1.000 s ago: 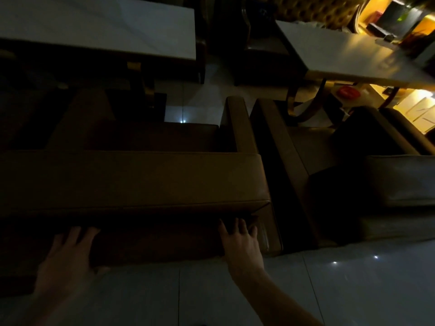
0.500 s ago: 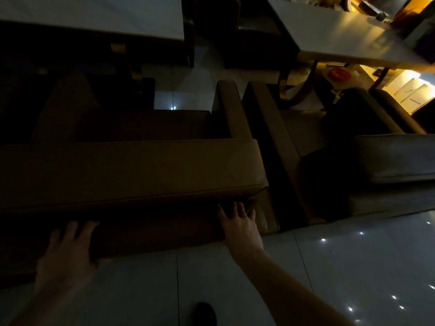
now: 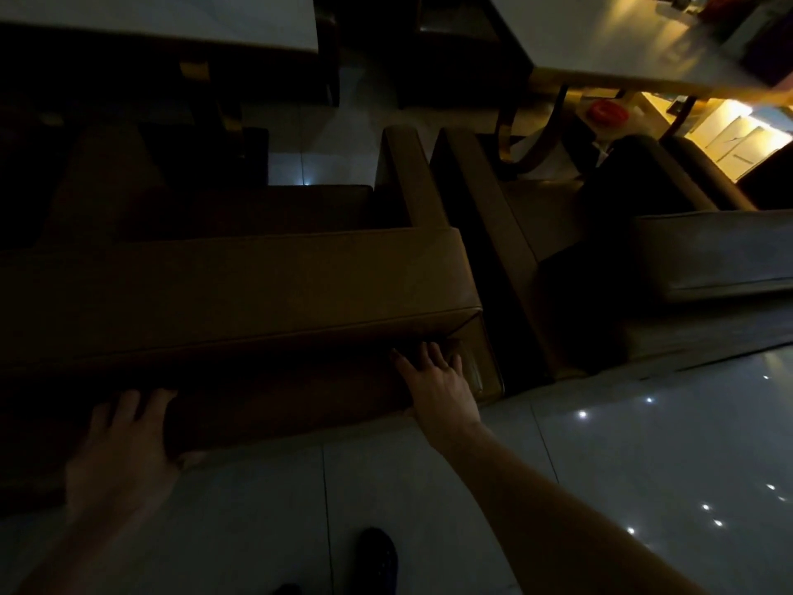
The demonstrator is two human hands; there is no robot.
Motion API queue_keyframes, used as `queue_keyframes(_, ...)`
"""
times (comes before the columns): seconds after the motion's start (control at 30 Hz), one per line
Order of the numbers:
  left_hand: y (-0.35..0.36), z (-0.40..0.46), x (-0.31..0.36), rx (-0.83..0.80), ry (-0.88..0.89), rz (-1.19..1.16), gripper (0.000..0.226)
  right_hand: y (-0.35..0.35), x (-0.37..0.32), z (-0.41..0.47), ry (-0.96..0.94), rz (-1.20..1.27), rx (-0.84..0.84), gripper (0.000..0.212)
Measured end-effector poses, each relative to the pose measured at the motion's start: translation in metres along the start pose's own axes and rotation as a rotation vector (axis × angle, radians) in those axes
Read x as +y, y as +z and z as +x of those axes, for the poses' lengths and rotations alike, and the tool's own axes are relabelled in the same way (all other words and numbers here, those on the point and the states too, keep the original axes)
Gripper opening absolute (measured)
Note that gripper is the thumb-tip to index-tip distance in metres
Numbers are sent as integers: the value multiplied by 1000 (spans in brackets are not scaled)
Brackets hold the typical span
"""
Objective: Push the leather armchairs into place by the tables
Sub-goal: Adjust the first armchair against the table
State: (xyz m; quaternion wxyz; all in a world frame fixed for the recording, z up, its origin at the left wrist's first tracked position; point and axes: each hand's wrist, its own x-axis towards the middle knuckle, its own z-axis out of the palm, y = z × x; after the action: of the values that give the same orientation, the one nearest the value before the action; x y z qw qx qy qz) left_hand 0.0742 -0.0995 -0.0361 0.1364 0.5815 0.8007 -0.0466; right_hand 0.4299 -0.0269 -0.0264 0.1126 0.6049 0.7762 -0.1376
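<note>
Pretty dim in here, but both palms are flat and open on the back of the brown leather armchair (image 3: 231,294): left hand (image 3: 122,459) out wide, right hand (image 3: 437,382) near the corner. It's parked facing the pale rectangular table (image 3: 163,19), mid-push I'd say. Next up: a steady, even shove straight forward. No readable labels anywhere.

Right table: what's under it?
Under the right table: curved metal legs, a red-capped item, pale floor. The neighbouring armchair hides the rest.

No text, label, brand, number or sign is readable anywhere here.
</note>
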Motion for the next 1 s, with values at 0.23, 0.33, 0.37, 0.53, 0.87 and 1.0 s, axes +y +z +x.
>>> queue_keyframes(0.23, 5, -9, 10, -37, -21, -29, 87, 6, 12, -3, 37, -2, 45, 94)
queue_keyframes(0.33, 6, -9, 7, -44, -8, -15, 87, 6, 11, -5, 36, 5, 47, 93)
queue_keyframes(0.37, 7, -9, 7, -45, -2, -13, 87, 6, 11, -6, 39, 10, 56, 93)
queue_keyframes(0.53, 7, -8, 8, -39, 4, -12, 89, 6, 7, -7, 41, 3, 61, 90)
queue_keyframes(0.87, -1, -9, 9, -36, 12, -54, 88, 7, 5, -10, 22, -39, 60, 83)
queue_keyframes(1.0, -4, -10, 8, -43, 18, -58, 87, 10, 2, -12, 29, -44, 84, 82)
